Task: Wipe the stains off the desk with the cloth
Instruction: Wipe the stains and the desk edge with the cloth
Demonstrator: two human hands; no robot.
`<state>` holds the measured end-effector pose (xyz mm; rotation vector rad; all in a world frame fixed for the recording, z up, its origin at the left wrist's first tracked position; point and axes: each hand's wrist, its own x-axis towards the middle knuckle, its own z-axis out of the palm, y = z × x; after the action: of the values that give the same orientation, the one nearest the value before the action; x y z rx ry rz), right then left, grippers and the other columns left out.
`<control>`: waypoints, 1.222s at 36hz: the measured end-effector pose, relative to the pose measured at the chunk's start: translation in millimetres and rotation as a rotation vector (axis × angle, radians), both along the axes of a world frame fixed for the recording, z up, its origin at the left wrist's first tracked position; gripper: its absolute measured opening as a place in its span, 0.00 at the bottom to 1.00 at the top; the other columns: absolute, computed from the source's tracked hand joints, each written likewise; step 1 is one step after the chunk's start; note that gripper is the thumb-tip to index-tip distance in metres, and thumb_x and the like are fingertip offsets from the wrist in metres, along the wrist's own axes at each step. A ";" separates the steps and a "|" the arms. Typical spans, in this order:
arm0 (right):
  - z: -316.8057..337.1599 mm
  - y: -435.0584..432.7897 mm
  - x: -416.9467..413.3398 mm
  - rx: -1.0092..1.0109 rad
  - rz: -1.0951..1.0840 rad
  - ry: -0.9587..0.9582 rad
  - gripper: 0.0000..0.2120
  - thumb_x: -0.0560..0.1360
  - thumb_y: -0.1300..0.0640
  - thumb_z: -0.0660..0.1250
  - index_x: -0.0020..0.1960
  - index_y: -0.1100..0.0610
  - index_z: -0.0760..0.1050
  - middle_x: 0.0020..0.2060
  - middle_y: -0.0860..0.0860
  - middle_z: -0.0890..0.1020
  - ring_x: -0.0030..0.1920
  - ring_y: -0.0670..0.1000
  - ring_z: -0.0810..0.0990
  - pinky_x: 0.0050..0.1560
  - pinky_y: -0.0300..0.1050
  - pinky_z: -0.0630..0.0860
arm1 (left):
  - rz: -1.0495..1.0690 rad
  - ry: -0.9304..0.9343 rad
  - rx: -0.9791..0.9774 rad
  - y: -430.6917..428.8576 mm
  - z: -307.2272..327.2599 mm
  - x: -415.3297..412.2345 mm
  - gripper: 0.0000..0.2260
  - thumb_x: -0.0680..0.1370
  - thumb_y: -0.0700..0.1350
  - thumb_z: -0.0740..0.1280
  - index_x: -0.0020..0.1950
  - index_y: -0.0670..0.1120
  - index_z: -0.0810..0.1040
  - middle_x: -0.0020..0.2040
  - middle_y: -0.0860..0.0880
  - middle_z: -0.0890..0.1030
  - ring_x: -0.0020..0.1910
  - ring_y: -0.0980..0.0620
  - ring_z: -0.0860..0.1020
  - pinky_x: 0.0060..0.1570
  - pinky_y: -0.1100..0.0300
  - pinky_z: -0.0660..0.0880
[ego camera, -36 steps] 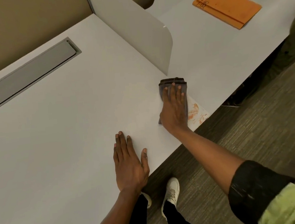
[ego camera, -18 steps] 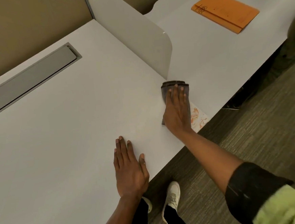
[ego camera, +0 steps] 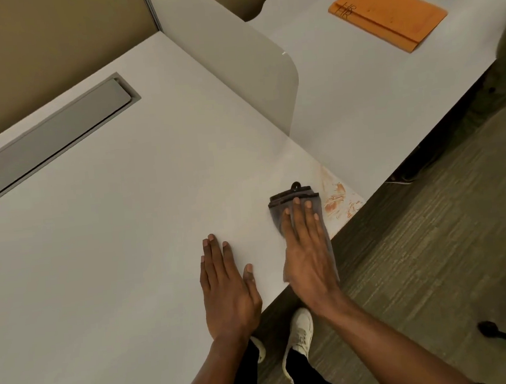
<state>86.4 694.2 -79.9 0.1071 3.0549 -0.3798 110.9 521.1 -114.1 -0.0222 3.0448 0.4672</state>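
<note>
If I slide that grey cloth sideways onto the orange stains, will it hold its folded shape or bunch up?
The cloth is probably soft and floppy: it lies in limp folded layers. Under the flat right hand it should slide easily on the smooth desk, though the uncovered far layers may bunch. The stains sit just right of it.

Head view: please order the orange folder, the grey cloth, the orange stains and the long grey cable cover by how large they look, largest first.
1. Cable cover
2. Orange folder, though it lies farther away
3. Cloth, partly hidden under the right hand
4. Stains
</note>
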 end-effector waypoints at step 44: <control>-5.4 2.4 26.4 -0.092 0.204 0.054 0.40 0.75 0.64 0.55 0.85 0.62 0.46 0.85 0.63 0.47 0.86 0.63 0.42 0.84 0.63 0.54 | 0.008 -0.029 -0.003 2.1 2.9 1.4 0.30 0.90 0.57 0.50 0.90 0.44 0.53 0.91 0.50 0.42 0.90 0.51 0.40 0.87 0.54 0.41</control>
<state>112.8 696.6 -85.3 -0.2213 3.0554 -0.5142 112.2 523.2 -111.2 -0.0410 3.0181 0.4595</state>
